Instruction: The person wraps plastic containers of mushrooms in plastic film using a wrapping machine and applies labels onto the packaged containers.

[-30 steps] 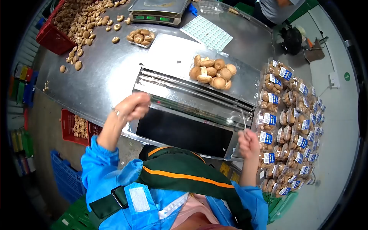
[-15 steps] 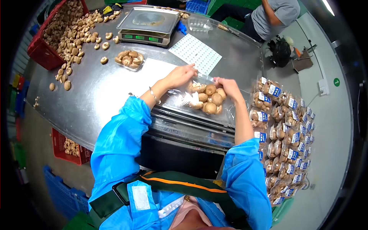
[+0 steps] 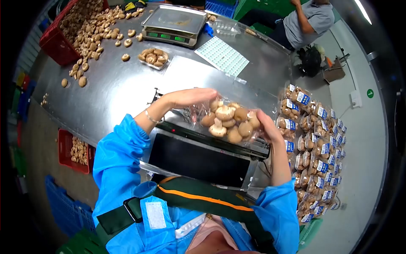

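Note:
A film-wrapped pack of mushrooms is held up between my two hands, above the front of the wrapping machine. Brown caps and pale stems show through the clear film. My left hand grips its left end, the fingers stretched along the far edge and the thumb below, partly behind film. At the right end, my right hand is closed round the side, with its fingertips partly hidden. Just below the pack lie the machine's dark bar and flat black plate.
Loose mushrooms spill from a red crate at the far left. A scale, an open tray of mushrooms and a label sheet lie beyond my hands. Labelled packs are stacked at right. A person sits opposite.
Both hands have brought the mushroom pack up and toward me, off the wrapping surface. Film now wraps round it, and the machine's black plate has come into view. My left hand's fingers have straightened.

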`<state>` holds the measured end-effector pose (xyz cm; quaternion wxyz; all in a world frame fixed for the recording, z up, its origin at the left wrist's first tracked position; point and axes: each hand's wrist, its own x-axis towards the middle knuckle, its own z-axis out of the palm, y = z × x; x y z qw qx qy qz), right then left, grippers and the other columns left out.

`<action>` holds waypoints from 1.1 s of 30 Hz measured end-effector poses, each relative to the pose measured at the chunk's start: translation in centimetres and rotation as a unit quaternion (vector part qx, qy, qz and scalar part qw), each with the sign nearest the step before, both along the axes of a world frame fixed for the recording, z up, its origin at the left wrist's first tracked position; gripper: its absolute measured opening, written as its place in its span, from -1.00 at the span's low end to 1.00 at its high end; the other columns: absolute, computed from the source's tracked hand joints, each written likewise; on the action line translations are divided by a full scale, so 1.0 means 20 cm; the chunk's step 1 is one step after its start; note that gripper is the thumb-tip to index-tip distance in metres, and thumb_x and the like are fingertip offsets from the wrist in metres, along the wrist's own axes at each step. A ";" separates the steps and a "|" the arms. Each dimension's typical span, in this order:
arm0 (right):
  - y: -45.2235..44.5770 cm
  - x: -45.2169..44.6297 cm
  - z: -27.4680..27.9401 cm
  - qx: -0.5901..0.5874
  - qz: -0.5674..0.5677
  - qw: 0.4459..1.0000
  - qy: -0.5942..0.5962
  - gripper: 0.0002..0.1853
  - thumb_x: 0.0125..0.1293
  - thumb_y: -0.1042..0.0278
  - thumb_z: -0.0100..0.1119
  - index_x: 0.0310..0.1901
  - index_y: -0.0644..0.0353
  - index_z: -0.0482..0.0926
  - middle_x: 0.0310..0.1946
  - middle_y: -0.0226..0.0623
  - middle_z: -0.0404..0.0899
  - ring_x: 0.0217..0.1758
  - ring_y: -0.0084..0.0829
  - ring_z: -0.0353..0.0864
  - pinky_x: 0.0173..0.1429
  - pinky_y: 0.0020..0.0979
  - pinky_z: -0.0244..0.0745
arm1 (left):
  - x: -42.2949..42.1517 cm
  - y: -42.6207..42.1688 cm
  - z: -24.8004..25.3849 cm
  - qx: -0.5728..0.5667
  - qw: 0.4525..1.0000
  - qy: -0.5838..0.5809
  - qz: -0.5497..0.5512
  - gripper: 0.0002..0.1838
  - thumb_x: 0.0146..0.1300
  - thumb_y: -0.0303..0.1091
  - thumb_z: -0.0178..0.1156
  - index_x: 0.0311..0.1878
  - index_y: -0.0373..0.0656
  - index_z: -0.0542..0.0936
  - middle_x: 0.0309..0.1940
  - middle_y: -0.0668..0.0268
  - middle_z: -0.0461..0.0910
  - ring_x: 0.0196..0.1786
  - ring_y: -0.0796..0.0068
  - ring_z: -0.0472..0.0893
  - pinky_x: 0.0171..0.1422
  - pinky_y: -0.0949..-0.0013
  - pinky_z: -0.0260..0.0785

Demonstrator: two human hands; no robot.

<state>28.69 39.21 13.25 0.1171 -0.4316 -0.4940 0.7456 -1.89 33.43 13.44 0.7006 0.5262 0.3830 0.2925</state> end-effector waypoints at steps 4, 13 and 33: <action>-0.41 0.07 0.09 0.120 0.020 0.992 0.026 -0.50 0.27 0.01 -0.03 0.10 0.21 0.32 0.04 -0.23 0.35 -0.03 -0.36 0.45 -0.39 -0.32 0.58 | -0.02 -0.36 0.07 0.037 0.997 0.033 -0.064 -0.38 0.36 0.04 -0.24 0.31 -0.23 0.12 0.04 0.07 0.39 -0.06 0.30 0.52 -0.30 0.39 0.56; -0.72 0.17 -0.37 -0.066 -0.008 0.996 -0.062 -0.33 0.35 -0.16 -0.35 0.21 0.32 0.16 -0.08 -0.12 0.46 -0.28 -0.33 0.60 -0.44 -0.43 0.59 | -0.16 -0.78 -0.63 -0.225 0.963 -0.090 0.114 -0.71 0.31 -0.20 0.01 -0.18 -0.28 0.51 -0.23 0.16 0.58 -0.18 0.46 0.59 -0.16 0.44 0.49; -1.53 0.36 -1.19 0.140 0.146 0.878 -0.435 -0.68 0.22 0.14 0.11 -0.12 0.19 0.49 -0.22 -0.22 0.56 -0.14 -0.37 0.54 -0.12 -0.29 0.46 | 0.41 -1.40 -0.86 -0.423 0.786 -0.336 0.299 -0.76 0.29 -0.32 -0.02 -0.09 -0.23 0.50 -0.26 0.29 0.53 -0.25 0.49 0.53 -0.15 0.43 0.40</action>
